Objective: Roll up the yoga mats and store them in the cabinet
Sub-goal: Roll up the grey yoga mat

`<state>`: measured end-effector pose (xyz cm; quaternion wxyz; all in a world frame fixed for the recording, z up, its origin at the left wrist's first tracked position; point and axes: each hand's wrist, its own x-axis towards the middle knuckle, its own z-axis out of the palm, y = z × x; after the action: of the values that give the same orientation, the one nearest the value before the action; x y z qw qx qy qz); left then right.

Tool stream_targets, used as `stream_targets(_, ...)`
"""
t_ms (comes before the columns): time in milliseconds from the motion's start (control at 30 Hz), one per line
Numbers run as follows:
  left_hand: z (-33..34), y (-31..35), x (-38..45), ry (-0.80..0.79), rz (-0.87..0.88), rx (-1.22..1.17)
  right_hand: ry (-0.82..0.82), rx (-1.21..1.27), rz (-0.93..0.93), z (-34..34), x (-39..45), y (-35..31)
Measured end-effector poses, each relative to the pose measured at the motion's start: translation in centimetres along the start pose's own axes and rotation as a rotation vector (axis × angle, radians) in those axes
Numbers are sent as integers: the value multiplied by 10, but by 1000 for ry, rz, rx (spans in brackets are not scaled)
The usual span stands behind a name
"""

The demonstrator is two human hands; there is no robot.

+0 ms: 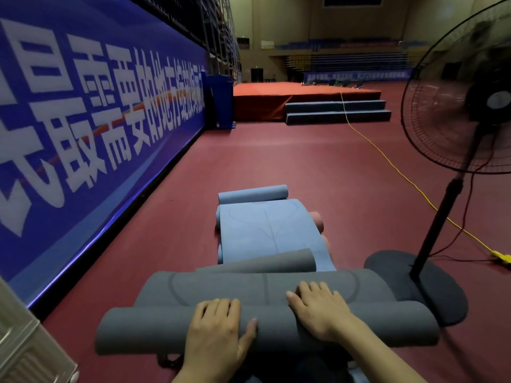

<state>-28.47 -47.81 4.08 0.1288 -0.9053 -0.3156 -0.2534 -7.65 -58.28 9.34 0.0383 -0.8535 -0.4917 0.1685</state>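
A grey yoga mat (143, 327) lies partly rolled on the red floor in front of me, its roll across the bottom of the view. My left hand (218, 324) rests on top of the roll, fingers spread, thumb on its near side. My right hand (318, 305) presses on the roll's far edge with straight fingers. Past the roll, the flat part of the grey mat (249, 288) shows line markings. Beyond it lies a blue mat (265, 230), half unrolled, with a rolled blue mat (253, 194) behind. Pink rolls (316, 221) poke out on the right.
A standing fan (459, 106) with a round dark base (431, 288) stands close on the right. A yellow cable (387, 161) runs over the floor. A blue banner wall (96, 134) lines the left side. A pale cabinet corner (25, 346) shows bottom left. A stage (304, 98) lies far ahead.
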Motion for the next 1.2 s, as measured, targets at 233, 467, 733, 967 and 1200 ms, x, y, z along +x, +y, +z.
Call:
stream_targets(233, -8, -10, 32, -220, 8, -67, 66, 45, -11, -3, 18, 4)
stream_targets(467, -13, -13, 61, -400, -20, -89, 86, 27, -69, -10, 22, 4)
stream_targets(733, -11, -20, 78, -528, 14, -131, 199, -65, -67, -4, 5, -1)
stream_targets(967, -24, -19, 66, -526, 10, -119, 297, -78, -73, 4, -13, -3)
stream_targets(1200, -39, -14, 46, -572, 49, -78, 236, -55, -46, 10, -43, -4)
